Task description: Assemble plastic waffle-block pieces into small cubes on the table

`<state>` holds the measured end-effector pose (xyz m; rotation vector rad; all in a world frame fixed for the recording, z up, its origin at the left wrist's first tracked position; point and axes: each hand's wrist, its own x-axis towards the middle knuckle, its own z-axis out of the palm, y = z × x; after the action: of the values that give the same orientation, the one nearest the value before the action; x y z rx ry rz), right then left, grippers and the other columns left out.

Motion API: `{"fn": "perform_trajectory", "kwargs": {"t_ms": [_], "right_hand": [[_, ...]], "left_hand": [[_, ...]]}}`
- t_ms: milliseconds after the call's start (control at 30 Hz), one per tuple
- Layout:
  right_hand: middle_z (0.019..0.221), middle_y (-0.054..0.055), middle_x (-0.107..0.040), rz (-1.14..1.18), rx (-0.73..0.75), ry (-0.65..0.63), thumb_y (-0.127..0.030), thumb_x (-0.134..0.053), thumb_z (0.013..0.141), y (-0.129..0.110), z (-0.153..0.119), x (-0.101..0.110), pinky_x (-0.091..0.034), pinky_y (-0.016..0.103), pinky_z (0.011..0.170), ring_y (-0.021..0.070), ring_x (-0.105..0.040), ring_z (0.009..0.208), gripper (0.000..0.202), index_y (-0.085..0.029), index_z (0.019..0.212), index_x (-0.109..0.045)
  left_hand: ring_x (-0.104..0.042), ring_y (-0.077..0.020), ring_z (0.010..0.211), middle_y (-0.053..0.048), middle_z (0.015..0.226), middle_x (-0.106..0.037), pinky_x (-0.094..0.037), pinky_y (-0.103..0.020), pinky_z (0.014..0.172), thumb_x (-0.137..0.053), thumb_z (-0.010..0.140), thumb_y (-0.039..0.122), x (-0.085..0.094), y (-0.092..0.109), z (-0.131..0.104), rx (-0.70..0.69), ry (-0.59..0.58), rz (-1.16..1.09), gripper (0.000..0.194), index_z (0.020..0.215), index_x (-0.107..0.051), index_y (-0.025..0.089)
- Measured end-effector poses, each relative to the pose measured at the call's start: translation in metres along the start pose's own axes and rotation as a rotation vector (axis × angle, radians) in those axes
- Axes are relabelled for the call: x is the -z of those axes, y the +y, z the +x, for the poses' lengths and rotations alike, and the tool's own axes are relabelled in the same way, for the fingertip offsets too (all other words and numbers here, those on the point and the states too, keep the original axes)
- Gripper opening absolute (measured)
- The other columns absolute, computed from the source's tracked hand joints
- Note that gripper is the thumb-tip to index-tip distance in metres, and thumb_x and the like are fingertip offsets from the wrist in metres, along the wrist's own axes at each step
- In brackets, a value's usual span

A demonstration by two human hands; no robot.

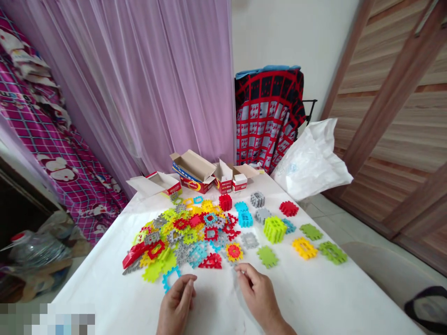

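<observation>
A large heap of colourful notched plastic building tiles [190, 235] lies on the white table. My left hand [177, 302] is at the near edge of the heap, fingers curled in and thumb against them, with nothing visible in it. Just beyond its fingers is a blue square frame tile [171, 278]. My right hand [259, 294] is low over the table, its fingers curled, and I see nothing in it. In front of it lies a yellow tile with a red centre [234, 252]. A red triangular tile [210, 261] lies between and beyond the hands.
To the right stand a lime-green tile stack [274, 230], a blue stack [245, 218] and a red stack [225, 202]. Loose tiles, one yellow [305, 248], lie further right. Open cardboard boxes [193, 166] line the back edge, with a white plastic bag [310, 160] at the back right.
</observation>
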<state>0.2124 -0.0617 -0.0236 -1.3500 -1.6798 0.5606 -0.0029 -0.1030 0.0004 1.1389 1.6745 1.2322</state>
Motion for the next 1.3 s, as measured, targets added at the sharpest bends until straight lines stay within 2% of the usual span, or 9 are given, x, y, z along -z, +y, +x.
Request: {"fn": "perform_trajectory", "kwargs": {"t_ms": [467, 567, 700, 767, 833, 1033, 1167, 1233, 1300], "right_hand": [[0.071, 0.005, -0.072, 0.073, -0.056, 0.025, -0.04, -0.043, 0.087, -0.004, -0.002, 0.005, -0.049, 0.021, 0.058, 0.0161, -0.066, 0.06, 0.031, -0.021, 0.082, -0.067], [0.063, 0.003, -0.069, 0.05, -0.038, 0.019, -0.039, -0.043, 0.088, -0.003, -0.004, 0.005, -0.047, 0.02, 0.054, 0.0149, -0.062, 0.053, 0.031, -0.02, 0.083, -0.067], [0.062, 0.002, -0.067, 0.032, 0.003, -0.002, -0.036, -0.042, 0.088, -0.003, -0.007, 0.006, -0.045, 0.019, 0.053, 0.0133, -0.06, 0.051, 0.031, -0.019, 0.084, -0.068], [0.063, 0.002, -0.068, 0.033, 0.015, 0.002, -0.034, -0.042, 0.088, -0.004, -0.007, 0.006, -0.045, 0.018, 0.054, 0.0129, -0.061, 0.053, 0.03, -0.019, 0.083, -0.068], [0.06, 0.001, -0.066, 0.029, 0.024, 0.009, -0.033, -0.043, 0.087, -0.005, -0.006, 0.007, -0.043, 0.018, 0.052, 0.0123, -0.059, 0.05, 0.03, -0.019, 0.081, -0.068], [0.053, 0.0, -0.062, 0.017, 0.042, 0.008, -0.033, -0.041, 0.085, -0.005, -0.004, 0.007, -0.04, 0.018, 0.048, 0.0115, -0.054, 0.044, 0.032, -0.018, 0.08, -0.069], [0.056, 0.0, -0.064, 0.034, 0.05, 0.002, -0.033, -0.042, 0.085, -0.003, -0.005, 0.007, -0.041, 0.018, 0.049, 0.012, -0.056, 0.046, 0.032, -0.019, 0.081, -0.069], [0.056, 0.0, -0.064, 0.033, 0.055, -0.002, -0.033, -0.042, 0.085, -0.001, -0.005, 0.006, -0.041, 0.019, 0.049, 0.0122, -0.055, 0.046, 0.031, -0.019, 0.082, -0.07], [0.055, 0.0, -0.064, 0.025, 0.057, -0.008, -0.034, -0.042, 0.085, 0.001, -0.005, 0.004, -0.042, 0.019, 0.05, 0.0126, -0.056, 0.046, 0.031, -0.019, 0.082, -0.069]], "left_hand": [[-0.051, -0.0129, 0.046, 0.003, 0.056, -0.056, -0.042, -0.024, 0.046, -0.057, 0.073, 0.065, -0.001, -0.01, 0.003, -0.049, -0.045, 0.03, 0.047, 0.086, -0.068, 0.021], [-0.055, -0.0135, 0.051, 0.0, 0.066, -0.064, -0.046, -0.025, 0.054, -0.056, 0.08, 0.051, -0.007, -0.001, 0.013, -0.225, -0.028, 0.235, 0.032, 0.088, -0.069, 0.023], [-0.064, -0.0146, 0.072, -0.004, 0.097, -0.068, -0.049, -0.025, 0.069, -0.045, 0.09, 0.034, -0.021, 0.028, 0.041, -0.441, -0.065, 0.799, 0.028, 0.106, -0.067, 0.026], [-0.063, -0.0193, 0.094, -0.006, 0.11, -0.065, -0.047, -0.03, 0.083, -0.047, 0.09, 0.029, -0.029, 0.04, 0.059, -0.47, -0.061, 0.866, 0.03, 0.115, -0.064, 0.027], [-0.06, -0.0218, 0.102, -0.007, 0.113, -0.064, -0.044, -0.033, 0.091, -0.053, 0.086, 0.023, -0.035, 0.048, 0.075, -0.486, -0.074, 0.902, 0.029, 0.111, -0.066, 0.026], [-0.06, -0.0222, 0.099, -0.007, 0.101, -0.065, -0.042, -0.036, 0.095, -0.056, 0.086, 0.022, -0.036, 0.051, 0.093, -0.49, -0.11, 0.855, 0.018, 0.092, -0.073, 0.025], [-0.059, -0.0219, 0.105, -0.006, 0.111, -0.066, -0.042, -0.033, 0.096, -0.056, 0.086, 0.03, -0.028, 0.047, 0.086, -0.426, -0.03, 0.675, 0.02, 0.098, -0.072, 0.027], [-0.062, -0.0219, 0.1, -0.006, 0.108, -0.068, -0.046, -0.032, 0.089, -0.055, 0.086, 0.035, -0.026, 0.042, 0.081, -0.343, 0.037, 0.552, 0.023, 0.1, -0.071, 0.025], [-0.067, -0.0203, 0.083, -0.005, 0.091, -0.072, -0.051, -0.03, 0.073, -0.053, 0.085, 0.042, -0.027, 0.036, 0.074, -0.231, 0.081, 0.412, 0.029, 0.097, -0.071, 0.023]]}}
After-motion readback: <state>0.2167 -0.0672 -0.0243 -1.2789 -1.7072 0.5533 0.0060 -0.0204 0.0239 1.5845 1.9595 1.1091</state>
